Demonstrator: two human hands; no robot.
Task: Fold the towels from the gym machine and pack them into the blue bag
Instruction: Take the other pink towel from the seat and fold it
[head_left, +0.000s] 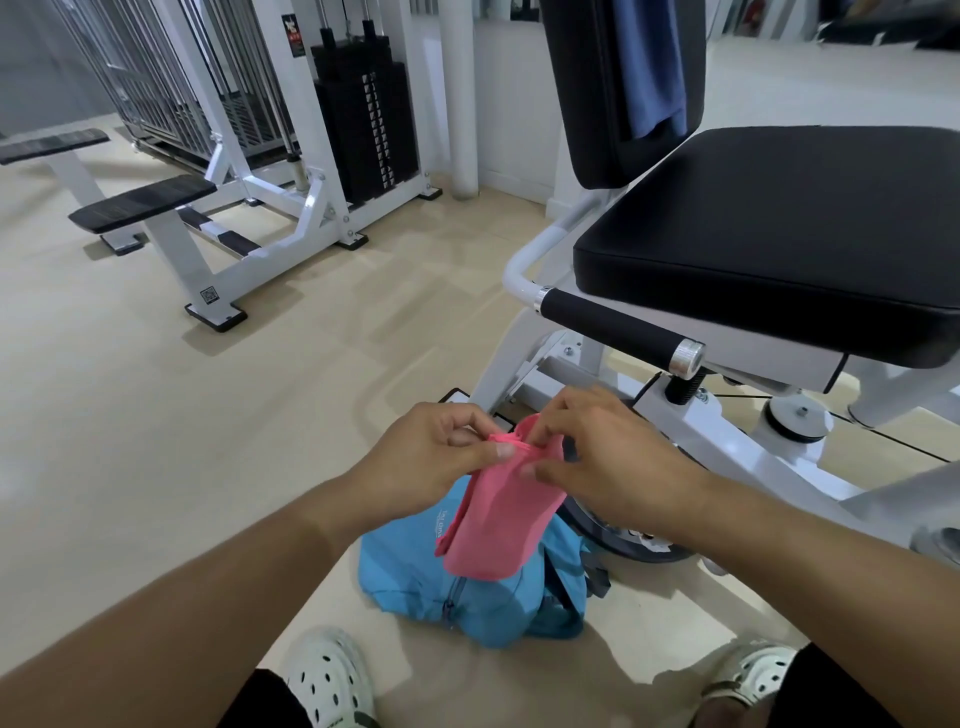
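A pink towel (498, 519), folded into a narrow strip, hangs in the air above the blue bag (415, 582), which lies on the floor between my feet. My left hand (436, 452) pinches the towel's top edge from the left. My right hand (608, 457) pinches the same edge from the right. A darker blue towel (652, 62) hangs over the black backrest of the gym machine at the top of the view.
The machine's black seat (779, 228) and padded handle bar (618, 327) stand to the right, just above my hands. A white weight-stack machine (363, 114) with low benches stands at the back left. Beige floor lies open to the left. My white perforated shoes (332, 675) flank the bag.
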